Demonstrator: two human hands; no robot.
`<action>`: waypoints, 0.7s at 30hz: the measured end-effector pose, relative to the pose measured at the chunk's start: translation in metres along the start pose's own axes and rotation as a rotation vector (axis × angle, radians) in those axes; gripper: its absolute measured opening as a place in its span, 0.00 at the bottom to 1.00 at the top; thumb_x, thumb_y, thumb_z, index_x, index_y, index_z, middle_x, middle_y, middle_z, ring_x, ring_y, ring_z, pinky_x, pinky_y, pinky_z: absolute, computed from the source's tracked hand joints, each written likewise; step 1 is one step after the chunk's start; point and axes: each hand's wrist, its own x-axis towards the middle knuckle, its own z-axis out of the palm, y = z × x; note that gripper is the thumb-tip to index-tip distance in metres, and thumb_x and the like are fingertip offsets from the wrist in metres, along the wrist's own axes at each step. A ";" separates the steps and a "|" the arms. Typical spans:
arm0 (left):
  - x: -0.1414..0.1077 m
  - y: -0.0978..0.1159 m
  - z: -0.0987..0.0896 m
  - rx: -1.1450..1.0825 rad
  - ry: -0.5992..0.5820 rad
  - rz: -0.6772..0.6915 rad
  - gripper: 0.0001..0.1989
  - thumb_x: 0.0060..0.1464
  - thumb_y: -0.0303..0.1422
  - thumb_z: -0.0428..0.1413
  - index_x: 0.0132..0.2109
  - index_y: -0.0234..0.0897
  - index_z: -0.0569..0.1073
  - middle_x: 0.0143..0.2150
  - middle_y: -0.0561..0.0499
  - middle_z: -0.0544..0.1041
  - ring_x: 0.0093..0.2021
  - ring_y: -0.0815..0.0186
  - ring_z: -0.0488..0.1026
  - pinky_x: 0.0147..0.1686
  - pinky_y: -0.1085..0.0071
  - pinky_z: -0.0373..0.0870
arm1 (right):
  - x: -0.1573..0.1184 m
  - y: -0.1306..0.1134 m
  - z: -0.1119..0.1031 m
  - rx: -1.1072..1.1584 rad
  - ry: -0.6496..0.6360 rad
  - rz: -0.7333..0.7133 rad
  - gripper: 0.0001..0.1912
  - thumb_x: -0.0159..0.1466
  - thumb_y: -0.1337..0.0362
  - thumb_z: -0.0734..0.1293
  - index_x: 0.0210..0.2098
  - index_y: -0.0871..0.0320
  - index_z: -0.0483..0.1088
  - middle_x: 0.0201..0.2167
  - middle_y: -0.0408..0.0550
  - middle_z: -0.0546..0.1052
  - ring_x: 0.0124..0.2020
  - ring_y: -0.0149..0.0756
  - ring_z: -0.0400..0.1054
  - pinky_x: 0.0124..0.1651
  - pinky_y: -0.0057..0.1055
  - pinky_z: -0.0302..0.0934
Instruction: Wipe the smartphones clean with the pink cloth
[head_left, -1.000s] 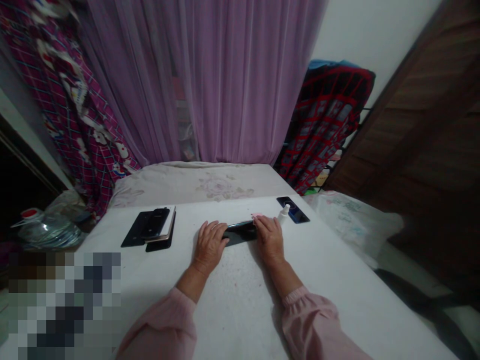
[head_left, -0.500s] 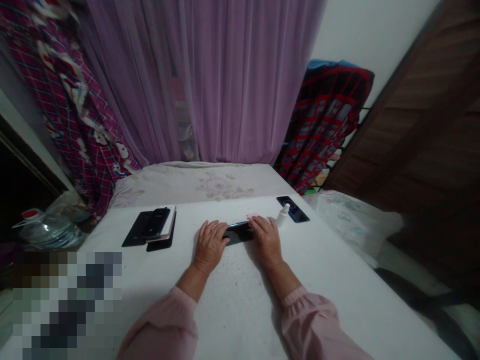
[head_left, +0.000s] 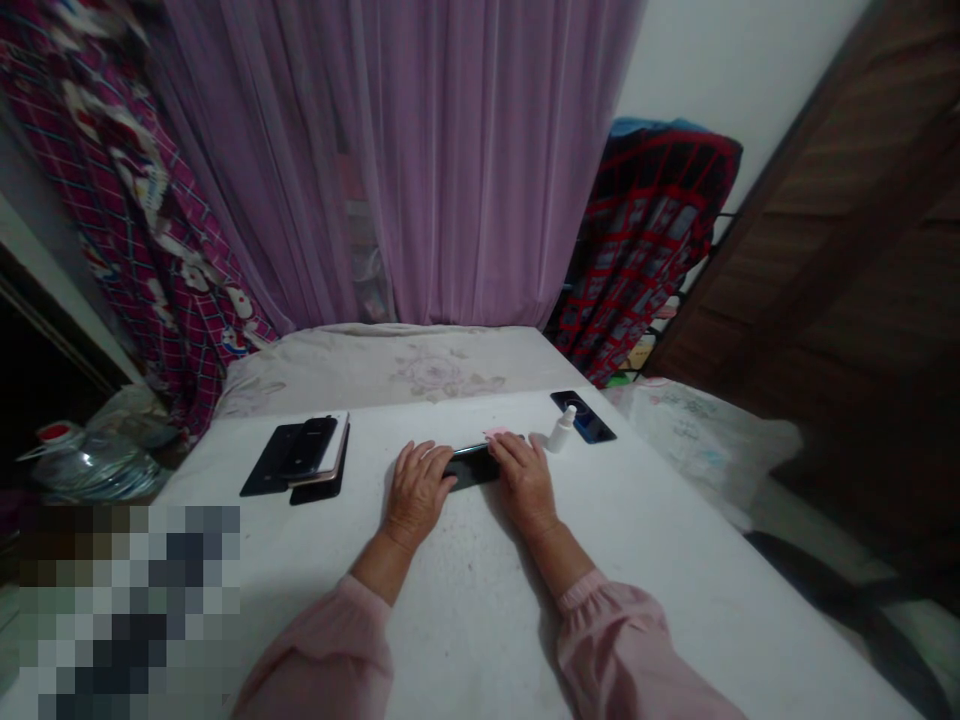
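A dark phone [head_left: 472, 470] lies between my two hands on the white table, its long far edge catching light. My left hand [head_left: 416, 490] is closed over the left end of the phone, thumb on the near side. On the right part of the phone rests my right hand [head_left: 527, 485], its fingers bent over the far edge; its thumb is hidden. A small pink cloth [head_left: 495, 434] shows at the fingertips of my right hand, against the phone's far edge. Just right of that hand stands a white spray bottle [head_left: 561, 430], upright and apart from the fingers.
Several dark phones or flat cases are stacked [head_left: 311, 450] on the table's left side. Another phone [head_left: 585, 417] lies flat behind the bottle. A large water bottle with a red cap [head_left: 90, 465] is off the left edge; a plastic bag [head_left: 697, 440] is off the right.
My right hand has slid a little left along the phone with the pink cloth, widening the gap to the spray bottle. My left hand keeps its hold. The view has shifted slightly.
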 end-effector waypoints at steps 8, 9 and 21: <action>0.000 -0.001 0.002 0.009 0.010 0.011 0.17 0.58 0.29 0.55 0.55 0.38 0.68 0.50 0.45 0.78 0.54 0.53 0.71 0.59 0.49 0.59 | 0.000 -0.025 0.014 0.035 0.042 0.002 0.17 0.67 0.71 0.59 0.54 0.59 0.68 0.50 0.55 0.75 0.54 0.43 0.65 0.60 0.50 0.53; 0.000 -0.001 0.002 0.009 0.015 0.015 0.17 0.58 0.29 0.55 0.55 0.38 0.68 0.50 0.45 0.78 0.54 0.53 0.71 0.59 0.49 0.59 | 0.001 -0.035 0.017 0.056 0.013 -0.021 0.17 0.67 0.71 0.59 0.54 0.59 0.68 0.51 0.55 0.75 0.54 0.42 0.65 0.61 0.49 0.53; 0.000 -0.002 0.003 -0.014 0.004 0.005 0.18 0.57 0.31 0.56 0.55 0.38 0.69 0.50 0.45 0.78 0.54 0.53 0.70 0.59 0.50 0.59 | -0.008 0.022 0.000 0.013 0.052 0.103 0.17 0.69 0.69 0.57 0.52 0.54 0.70 0.50 0.52 0.76 0.52 0.42 0.67 0.64 0.49 0.47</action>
